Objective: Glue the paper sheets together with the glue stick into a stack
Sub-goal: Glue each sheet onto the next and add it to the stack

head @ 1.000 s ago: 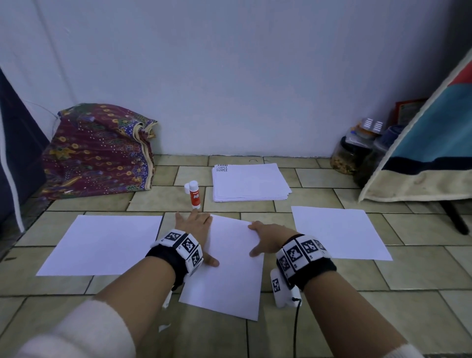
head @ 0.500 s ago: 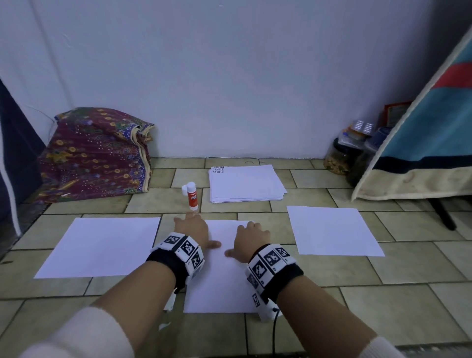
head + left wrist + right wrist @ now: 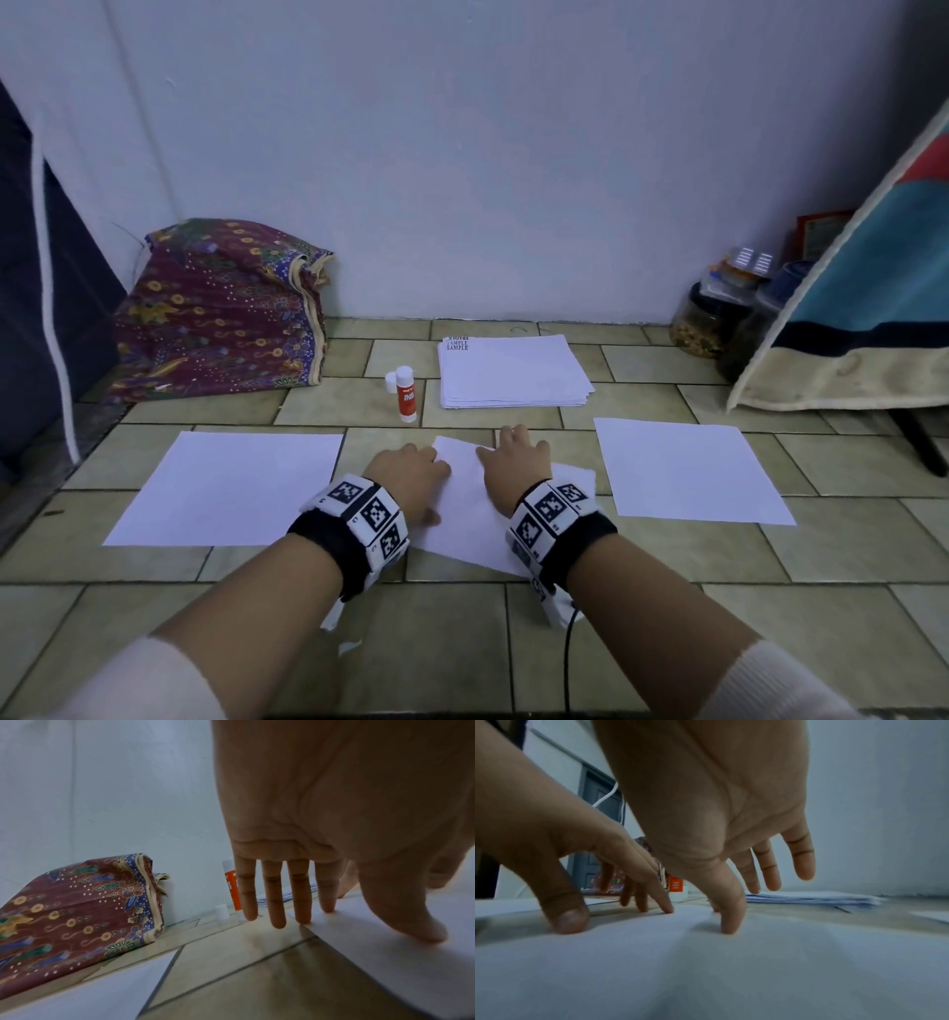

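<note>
Head view: your left hand [image 3: 411,470] and right hand [image 3: 516,462] lie flat, fingers straight, on the middle sheet [image 3: 464,506] on the floor [image 3: 667,642]. Neither grasps it. You seem to be squaring it; it sits skewed. A second white layer shows at its right edge, so there may be two sheets; cannot confirm. The glue stick [image 3: 405,393] stands uncapped, cap beside it, just beyond your left hand and left of the paper pile [image 3: 513,372], probably for easy reach. A left sheet [image 3: 231,488] and a right sheet [image 3: 688,470] lie apart, waiting.

Left wrist view: fingers [image 3: 299,898] straight; two tips sit on the sheet's corner, the others touch tile. The glue stick [image 3: 231,884] is half hidden behind them. A patterned cloth [image 3: 77,902] is bundled against the wall.

Right wrist view: thumb and index tips press the paper, the outer fingers [image 3: 799,858] lifted. Any glue on the sheet is impossible to see.
</note>
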